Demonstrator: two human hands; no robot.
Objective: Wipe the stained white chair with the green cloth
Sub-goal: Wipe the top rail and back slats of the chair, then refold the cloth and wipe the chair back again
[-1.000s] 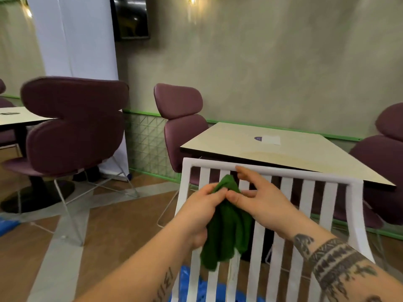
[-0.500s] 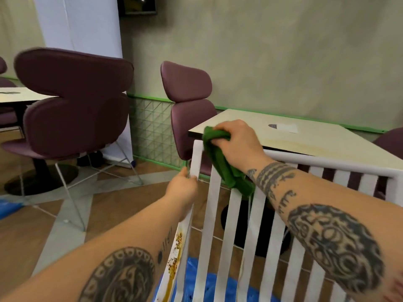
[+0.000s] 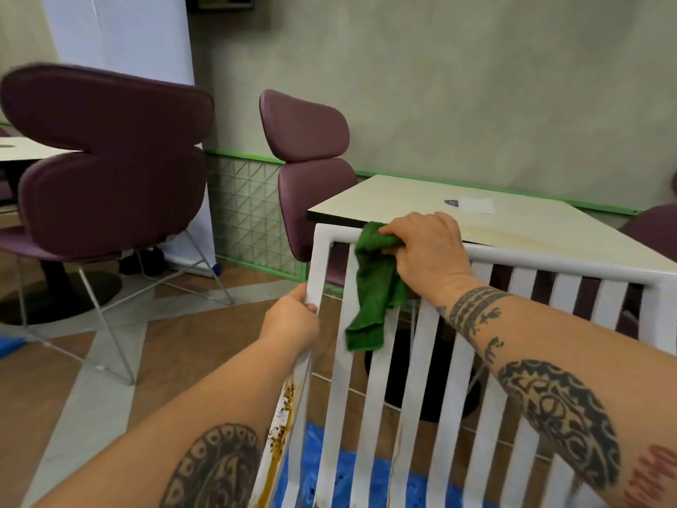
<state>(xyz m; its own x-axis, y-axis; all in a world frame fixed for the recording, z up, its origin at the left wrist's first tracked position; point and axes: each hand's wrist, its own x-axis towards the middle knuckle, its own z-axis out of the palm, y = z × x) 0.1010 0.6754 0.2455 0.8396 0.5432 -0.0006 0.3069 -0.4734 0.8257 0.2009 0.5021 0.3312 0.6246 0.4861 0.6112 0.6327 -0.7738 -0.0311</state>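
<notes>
**Green cloth pressed to the top rail of a stained slatted chair**

Nearest the camera, two bare, tattooed forearms reach forward over a blue sheet [image 3: 370, 478] that lies on the floor under the white chair [image 3: 414, 379]. The chair's back is made of smooth, flat vertical slats inside a rounded tubular frame. Its left upright carries brown and orange stains [image 3: 282, 416], speckled and streaky, low down near the left forearm.

The left hand [image 3: 293, 324] is clenched around that left upright above the stains, fingers curled round the tube, wrist straight in line with the forearm.

The right hand [image 3: 425, 247] lies palm down on the top rail near its left corner, knuckles up, fingers closed on the bunched upper end of the green cloth [image 3: 373, 287]. The cloth is soft, with a nappy, towel-like surface. It drapes from the rail down over the front of the slats, and its lower edge hangs loose in a folded corner.

Just beyond the rail stands a square table [image 3: 513, 229] with a pale matt top, and a small white paper [image 3: 474, 205] lies on it. Padded purple chairs [image 3: 110, 159] with rounded two-part backs and thin wire legs stand to the left and behind, on a floor of wood-toned and grey bands. A rough plastered wall [image 3: 476, 86] with a green strip closes the room.
</notes>
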